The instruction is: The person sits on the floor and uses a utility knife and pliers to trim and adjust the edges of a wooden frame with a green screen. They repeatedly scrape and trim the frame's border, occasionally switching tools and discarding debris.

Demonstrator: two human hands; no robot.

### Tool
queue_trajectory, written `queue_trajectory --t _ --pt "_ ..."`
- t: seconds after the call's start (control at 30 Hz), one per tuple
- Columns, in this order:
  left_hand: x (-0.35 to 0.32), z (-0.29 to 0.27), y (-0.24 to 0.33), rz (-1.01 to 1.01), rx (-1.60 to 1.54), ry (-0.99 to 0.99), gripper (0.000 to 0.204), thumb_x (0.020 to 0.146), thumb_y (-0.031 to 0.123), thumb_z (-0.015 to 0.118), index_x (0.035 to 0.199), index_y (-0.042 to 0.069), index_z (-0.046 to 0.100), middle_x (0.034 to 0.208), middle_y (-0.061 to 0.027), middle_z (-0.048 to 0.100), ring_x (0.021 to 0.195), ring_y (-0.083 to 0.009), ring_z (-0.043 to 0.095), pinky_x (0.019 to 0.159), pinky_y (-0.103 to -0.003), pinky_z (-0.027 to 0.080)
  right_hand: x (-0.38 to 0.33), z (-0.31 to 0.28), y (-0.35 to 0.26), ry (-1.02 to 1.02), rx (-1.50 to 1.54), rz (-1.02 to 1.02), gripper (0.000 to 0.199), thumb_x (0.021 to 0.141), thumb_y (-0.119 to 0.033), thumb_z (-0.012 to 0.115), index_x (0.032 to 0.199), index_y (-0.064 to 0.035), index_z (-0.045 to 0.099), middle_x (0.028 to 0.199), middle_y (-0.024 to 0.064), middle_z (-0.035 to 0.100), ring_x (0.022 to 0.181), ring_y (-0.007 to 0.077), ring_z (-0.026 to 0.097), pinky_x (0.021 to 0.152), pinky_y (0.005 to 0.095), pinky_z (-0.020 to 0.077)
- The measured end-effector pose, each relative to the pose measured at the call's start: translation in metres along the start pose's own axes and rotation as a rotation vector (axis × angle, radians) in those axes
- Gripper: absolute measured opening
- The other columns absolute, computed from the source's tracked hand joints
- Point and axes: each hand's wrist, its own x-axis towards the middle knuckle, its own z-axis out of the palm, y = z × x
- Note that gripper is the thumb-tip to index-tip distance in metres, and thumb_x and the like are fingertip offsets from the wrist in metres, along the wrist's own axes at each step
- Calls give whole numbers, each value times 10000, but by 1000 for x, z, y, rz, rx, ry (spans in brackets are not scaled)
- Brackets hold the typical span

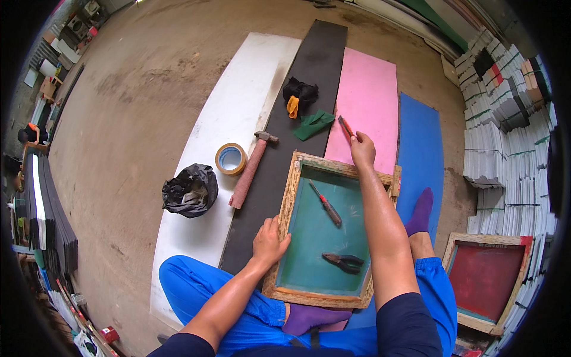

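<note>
A wooden screen-printing frame [287, 196] with green mesh lies tilted in front of my crossed legs. My left hand [270, 243] grips its left bar, thumb over the inner edge. Beyond the frame's far right corner, my right hand [363, 150] is closed around a slim red utility knife [345, 128], held over the pink sheet. On the mesh rest a screwdriver [326, 205] with a red and dark handle and dark-handled pliers [343, 262]. Left of the frame are a hammer [250, 169] with a wrapped pinkish handle and a roll of brown tape [231, 159].
Long foam sheets in white [238, 83], black [321, 53], pink [369, 83] and blue [421, 131] cover the floor. A black plastic bag [190, 190], green cloth [313, 124] and black cloth [301, 90] lie on them. Right stand a red-mesh frame [485, 279] and stacked bundles [493, 154].
</note>
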Motion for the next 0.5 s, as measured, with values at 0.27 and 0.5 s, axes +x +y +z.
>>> queue_trajectory --t 0.27,0.5 --pt "12 -15 -17 34 29 29 659 849 254 752 1387 -30 501 1172 -185 565 1078 -383 618 899 -473 533 -135 -32 -20 -340 -162 -216 257 915 -301 713 976 -54 682 1033 153 689 982 362 656 789 494 527" --pt "16 -27 -33 33 67 29 663 837 262 763 1383 -18 512 1186 -178 574 1092 -373 624 915 -469 536 -213 -23 -4 -335 -442 -399 323 878 -304 758 1071 -69 649 1026 156 669 974 367 657 787 498 533"
